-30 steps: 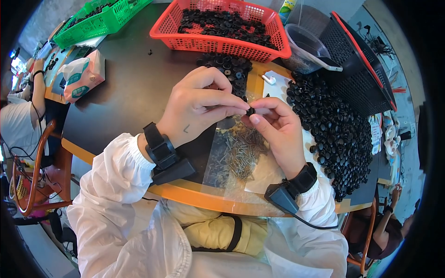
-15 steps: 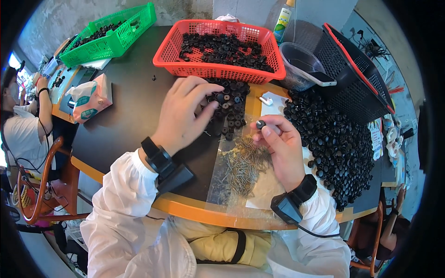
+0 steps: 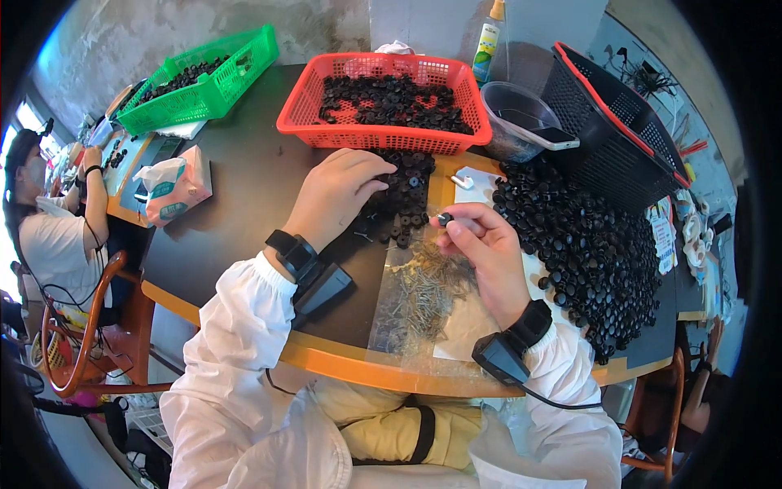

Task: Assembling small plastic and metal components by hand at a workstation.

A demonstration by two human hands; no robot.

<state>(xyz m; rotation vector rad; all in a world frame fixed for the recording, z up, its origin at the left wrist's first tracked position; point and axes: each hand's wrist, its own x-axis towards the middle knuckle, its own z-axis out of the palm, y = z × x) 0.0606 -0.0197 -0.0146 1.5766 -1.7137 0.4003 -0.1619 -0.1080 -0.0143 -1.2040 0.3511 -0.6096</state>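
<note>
My left hand [image 3: 338, 196] lies palm down on a small heap of black round parts [image 3: 401, 200] in front of the red basket [image 3: 383, 134], fingers curled over them. My right hand [image 3: 481, 244] hovers above a clear plastic sheet with several small metal screws [image 3: 423, 289] and pinches one small black round part [image 3: 445, 218] between thumb and forefinger. Both wrists wear black bands with a black box attached.
A large spread of black parts [image 3: 582, 253] covers the table at right. Behind stand a black basket [image 3: 619, 130], a clear tub [image 3: 517, 122], a glue bottle [image 3: 487, 41] and a green basket [image 3: 204, 77]. A tissue pack [image 3: 175, 187] lies left. Another person [image 3: 49, 220] sits at far left.
My left hand left my right hand and moved forward onto the small heap of black parts. My right hand stayed over the screws, still holding one black part.
</note>
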